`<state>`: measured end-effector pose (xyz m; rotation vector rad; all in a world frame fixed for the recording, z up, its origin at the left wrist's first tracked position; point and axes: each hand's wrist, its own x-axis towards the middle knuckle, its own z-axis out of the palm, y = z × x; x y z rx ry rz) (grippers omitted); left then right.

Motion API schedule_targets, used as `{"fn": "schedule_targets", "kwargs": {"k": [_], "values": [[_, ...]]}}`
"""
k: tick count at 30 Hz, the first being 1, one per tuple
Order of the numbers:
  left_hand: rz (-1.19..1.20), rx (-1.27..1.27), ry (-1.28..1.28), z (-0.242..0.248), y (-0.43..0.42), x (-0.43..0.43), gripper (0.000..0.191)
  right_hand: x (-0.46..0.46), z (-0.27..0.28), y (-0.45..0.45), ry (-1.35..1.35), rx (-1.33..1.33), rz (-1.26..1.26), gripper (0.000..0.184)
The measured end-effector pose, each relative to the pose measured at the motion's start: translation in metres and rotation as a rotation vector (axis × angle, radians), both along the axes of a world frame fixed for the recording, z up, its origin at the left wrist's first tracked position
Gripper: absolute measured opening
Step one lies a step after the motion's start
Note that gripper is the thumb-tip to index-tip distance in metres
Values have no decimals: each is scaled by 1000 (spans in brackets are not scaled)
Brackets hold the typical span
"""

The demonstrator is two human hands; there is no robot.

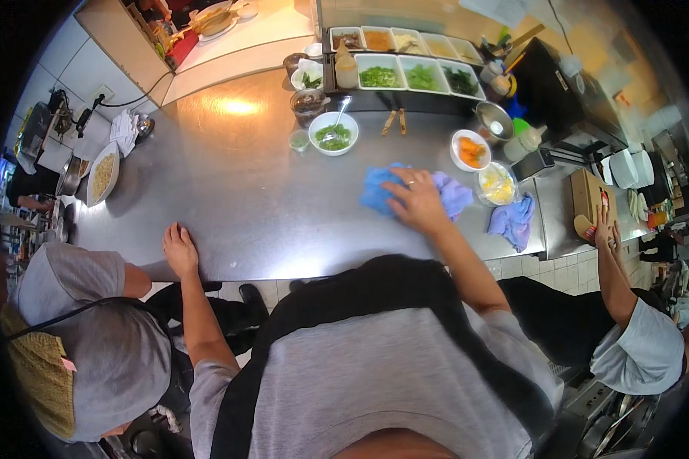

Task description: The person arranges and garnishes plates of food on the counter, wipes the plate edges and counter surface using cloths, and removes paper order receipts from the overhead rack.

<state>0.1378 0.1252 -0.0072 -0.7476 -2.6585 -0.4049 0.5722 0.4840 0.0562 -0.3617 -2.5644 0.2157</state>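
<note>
My right hand (pixel 416 198) lies over a blue cloth (pixel 379 189) on the stainless steel counter (pixel 252 189); its fingers are spread and partly over the cloth, and whether they grip it cannot be told. Just right of that hand is a purple cloth (pixel 452 194). My left hand (pixel 180 249) rests flat at the counter's front edge, with nothing in it. Beyond the blue cloth stands a white bowl (pixel 334 150) of chopped greens with a spoon in it. A bowl of orange food (pixel 471 152) and a plastic-covered bowl of yellow food (pixel 497 183) stand to the right.
Another crumpled purple cloth (pixel 512 222) lies near the right front edge. At the back are trays of greens (pixel 422 74), a squeeze bottle (pixel 346 67) and jars. A long white dish (pixel 103 174) stands left. Co-workers stand on both sides, the right one touching a cardboard box (pixel 588 198).
</note>
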Motion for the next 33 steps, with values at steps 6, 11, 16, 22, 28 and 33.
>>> {"fn": "schedule_targets", "kwargs": {"k": [6, 11, 16, 22, 28, 33], "values": [[136, -82, 12, 2, 15, 11, 46, 6, -24, 27, -103, -67, -111, 22], [163, -75, -21, -5, 11, 9, 49, -48, -13, 82, -61, -288, -418, 29], [181, -61, -67, -2, 15, 11, 47, -107, -19, 130, 3, -345, -748, 32], [179, -56, -32, -1, 15, 9, 46, -105, -42, 123, -139, -226, -641, 34], [182, -75, 1, -1, 9, 8, 45, -72, 7, 22, -128, -268, -438, 32], [126, -84, 10, 0, 6, 10, 43, -87, -18, -84, -28, -249, 5, 32]]}}
